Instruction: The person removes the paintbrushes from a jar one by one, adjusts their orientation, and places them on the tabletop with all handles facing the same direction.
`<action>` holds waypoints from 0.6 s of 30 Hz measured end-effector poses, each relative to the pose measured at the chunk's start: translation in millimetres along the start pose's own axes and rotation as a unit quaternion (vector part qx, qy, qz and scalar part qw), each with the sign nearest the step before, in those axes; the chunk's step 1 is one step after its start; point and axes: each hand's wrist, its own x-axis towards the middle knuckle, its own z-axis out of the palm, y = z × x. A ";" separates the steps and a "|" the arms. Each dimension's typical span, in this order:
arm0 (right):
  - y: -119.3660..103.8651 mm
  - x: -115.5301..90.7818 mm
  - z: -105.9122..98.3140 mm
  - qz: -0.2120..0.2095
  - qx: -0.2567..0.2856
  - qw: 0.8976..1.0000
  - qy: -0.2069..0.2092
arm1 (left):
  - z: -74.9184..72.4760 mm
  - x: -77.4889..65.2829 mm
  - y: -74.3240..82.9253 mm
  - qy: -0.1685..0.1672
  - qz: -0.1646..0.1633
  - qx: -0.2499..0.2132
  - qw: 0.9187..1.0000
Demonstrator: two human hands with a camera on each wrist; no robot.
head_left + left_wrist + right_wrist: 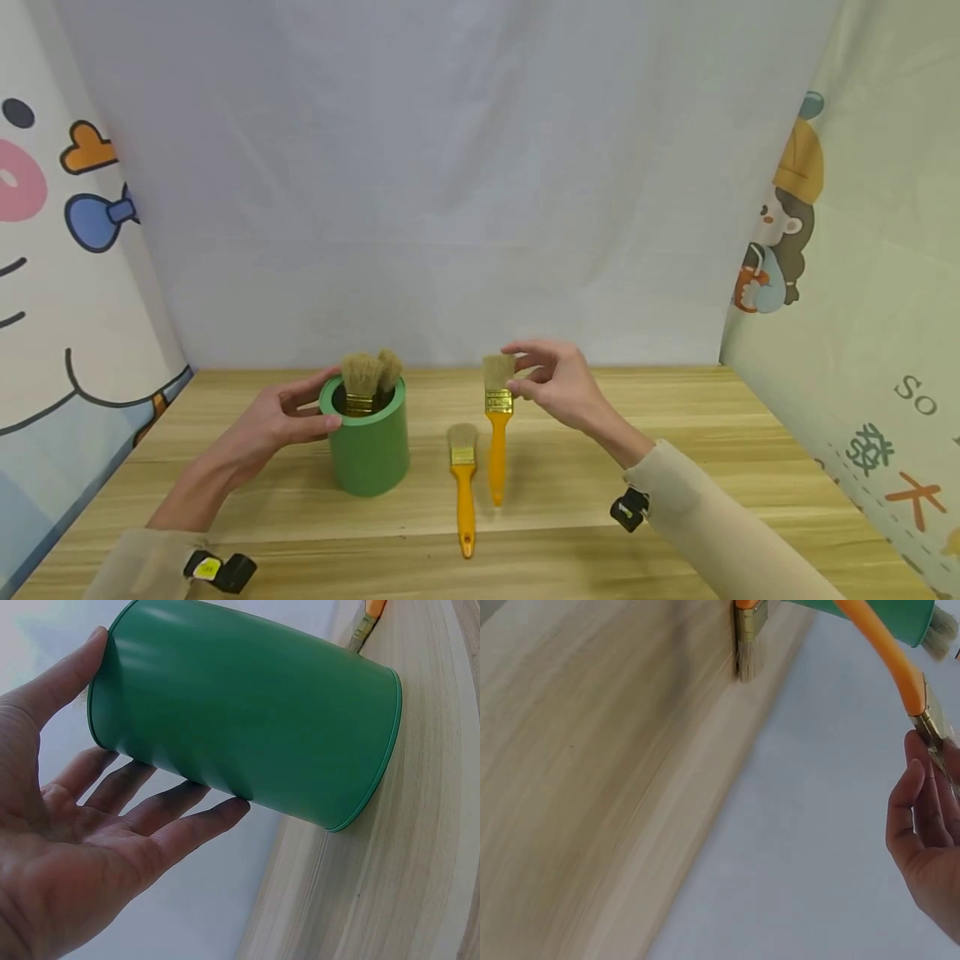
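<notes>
A green cylindrical pot (371,454) stands upright on the table at left of centre, with paintbrushes (360,377) in it, bristles up. My left hand (273,421) holds the pot near its rim, thumb on the near side and fingers round the other, as the left wrist view shows. My right hand (558,383) pinches a second paintbrush (498,442) by its bristle end, so the orange handle hangs down above the table. Between that brush and the pot, another orange-handled paintbrush (465,500) lies on the wood with its bristles pointing away from me.
The wooden table (300,542) reaches back to a pale cloth backdrop (450,167). Printed cloths with cartoon figures hang at the left (75,275) and right (847,250) sides. A small black device is strapped to each sleeve.
</notes>
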 end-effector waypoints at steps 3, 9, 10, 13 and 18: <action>6.4 -4.4 -2.9 0.021 0.003 1.000 -0.006 | -0.3 0.9 -0.1 0.000 0.004 -0.001 1.000; 19.3 -11.7 -4.2 0.067 0.013 0.997 -0.030 | -0.4 1.0 0.8 -0.003 0.006 -0.006 1.000; 21.8 -12.6 -3.7 0.074 0.017 0.996 -0.036 | -0.5 0.8 0.7 -0.003 0.005 -0.007 1.000; 28.8 -14.4 -1.9 0.089 0.037 0.994 -0.053 | -0.5 0.2 0.6 -0.003 0.004 -0.007 1.000; 40.1 -15.7 0.4 0.109 0.057 0.990 -0.071 | -0.4 -0.4 0.8 -0.004 0.004 -0.007 1.000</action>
